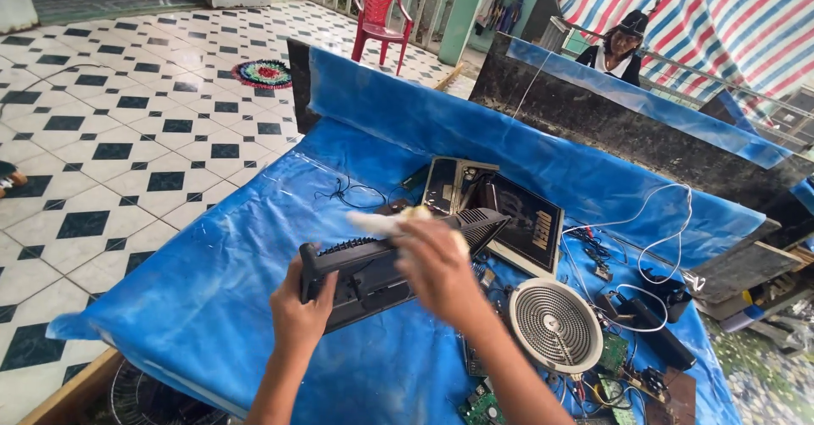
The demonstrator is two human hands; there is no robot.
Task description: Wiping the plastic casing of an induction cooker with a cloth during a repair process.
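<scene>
At far left, well away from the fingers, we see black-and-white checked floor tile (pixel 127 128) running up to the edge of the blue plastic sheet (pixel 237 281) that covers the bench. Left hand (pixel 298 306): fingers curled tight around the near left end of a black plastic appliance housing (pixel 373 268), thumb on the near face, holding it tilted up off the sheet. The housing runs rightward and away from those fingers, its ribbed edge uppermost. Right hand (pixel 437 268): blurred, lying over the housing's middle, fingers bunched on a pale cloth (pixel 381 222) that sticks out leftward past the fingertips; we cannot tell how tightly they pinch it. Beyond the right fingers lies a dark glass cooktop panel (pixel 526 222), flat on the sheet. Right of the wrist sits a round coiled heating element (pixel 555 323), with white wires (pixel 653 222) looping beyond it and green circuit boards (pixel 610 357) just beside it.
</scene>
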